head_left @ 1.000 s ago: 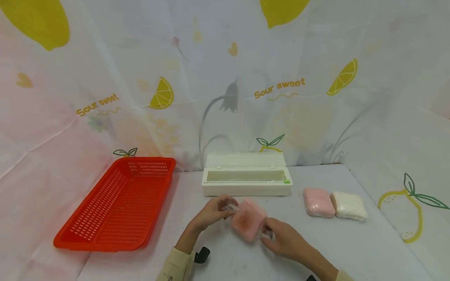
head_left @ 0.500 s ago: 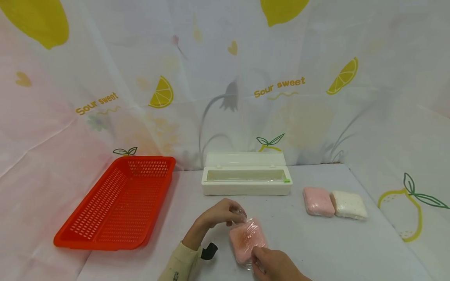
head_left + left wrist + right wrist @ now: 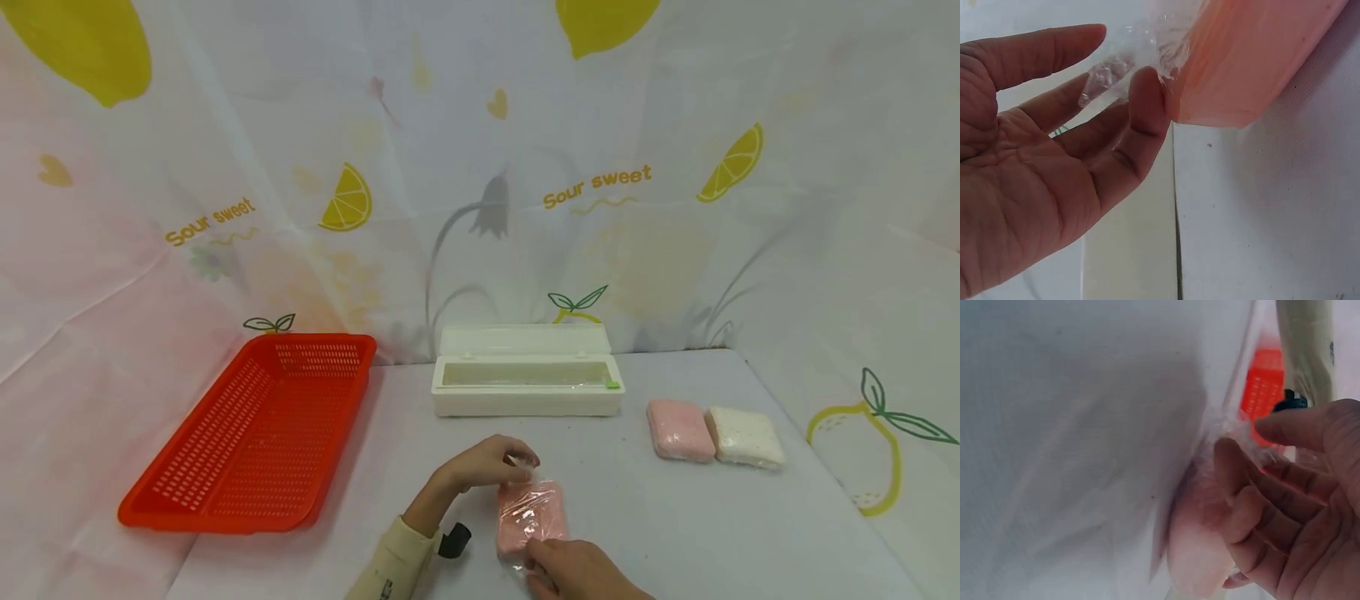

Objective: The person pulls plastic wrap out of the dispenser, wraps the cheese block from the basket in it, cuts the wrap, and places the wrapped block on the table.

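Observation:
A pink square block [image 3: 531, 510] with rounded corners lies in front of me on the white table, covered in shiny clear plastic wrap [image 3: 1175, 31]. At its far end, my left hand [image 3: 483, 467] holds the gathered wrap in its curled fingers, which touch the block's edge; the thumb stands somewhat apart in the left wrist view. My right hand [image 3: 577, 570] pinches the wrap at the near end between thumb and fingers. In the right wrist view, the crumpled film [image 3: 1215, 428] shows between that thumb and the index finger. The block's underside is hidden.
Behind the hands stands a white cling film dispenser [image 3: 525, 404], lid raised, with a green slider. A red perforated basket [image 3: 330, 483] occupies the left side. To the right, a wrapped pink block [image 3: 680, 431] and a wrapped white block [image 3: 746, 437] lie side by side.
The pink block has come nearer to me and turned until its sides run almost straight. My hands have shifted from its left and right sides to its far and near ends.

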`<state>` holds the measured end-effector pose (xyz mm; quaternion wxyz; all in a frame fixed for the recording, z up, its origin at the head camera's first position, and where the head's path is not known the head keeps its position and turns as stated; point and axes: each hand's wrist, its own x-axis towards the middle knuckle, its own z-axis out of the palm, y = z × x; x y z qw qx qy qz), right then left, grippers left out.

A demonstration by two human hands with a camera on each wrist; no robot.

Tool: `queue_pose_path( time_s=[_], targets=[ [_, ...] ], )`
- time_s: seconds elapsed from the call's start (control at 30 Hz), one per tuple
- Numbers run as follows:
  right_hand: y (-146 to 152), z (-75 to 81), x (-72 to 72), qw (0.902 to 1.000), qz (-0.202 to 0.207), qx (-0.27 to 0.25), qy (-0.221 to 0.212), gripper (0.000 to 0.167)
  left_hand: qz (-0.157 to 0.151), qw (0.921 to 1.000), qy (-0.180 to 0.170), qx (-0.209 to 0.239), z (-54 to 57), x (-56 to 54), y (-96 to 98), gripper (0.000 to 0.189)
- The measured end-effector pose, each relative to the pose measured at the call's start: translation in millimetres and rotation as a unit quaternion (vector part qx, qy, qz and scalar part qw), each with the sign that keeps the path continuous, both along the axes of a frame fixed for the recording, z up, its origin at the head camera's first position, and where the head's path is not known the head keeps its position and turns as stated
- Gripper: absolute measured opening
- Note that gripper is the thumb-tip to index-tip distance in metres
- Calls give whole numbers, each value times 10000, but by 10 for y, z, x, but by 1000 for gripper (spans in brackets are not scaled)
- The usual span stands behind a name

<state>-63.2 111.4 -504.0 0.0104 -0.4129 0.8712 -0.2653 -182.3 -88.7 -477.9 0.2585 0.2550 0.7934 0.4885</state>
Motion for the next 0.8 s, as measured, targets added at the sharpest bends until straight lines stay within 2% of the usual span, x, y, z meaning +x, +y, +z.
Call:
queue_pose_path(
  time_s=[0.13, 0.2, 0.33, 0.4, 0.47, 0.57, 0.7, 0.77, 0.8],
  targets=[
    [26, 50, -17, 9975, 374, 31, -596, 17, 224, 9995, 186, -80, 30, 54, -30, 39],
    [36, 81, -14, 9949, 487, 93, -877, 20, 320, 9982, 445, -238, 62, 103, -57, 41],
    [88, 163, -5, 9949, 564, 162, -817, 24, 274, 9928, 999, -595, 164, 230, -144, 40],
    [128, 216, -7, 9968, 567, 155, -546, 27, 26, 9899, 1223, -710, 210, 294, -192, 34],
    [175, 255, -18, 9985, 533, 87, -115, 27, -342, 9863, 1435, -744, 238, 369, -237, 27],
    [232, 299, -35, 9986, 493, 15, 209, 26, -932, 9773, 1800, -621, 236, 499, -283, 17],
    [279, 262, -57, 9960, 704, -275, 467, 36, -1472, 9610, 2315, -341, 163, 714, -286, 14],
    [283, 222, -67, 9928, 878, -472, 659, 44, -1589, 9474, 2741, -451, 103, 819, -274, 19],
    [282, 200, -73, 9910, 984, -555, 715, 47, -1627, 9373, 3037, -525, 66, 864, -261, 23]
  ],
)
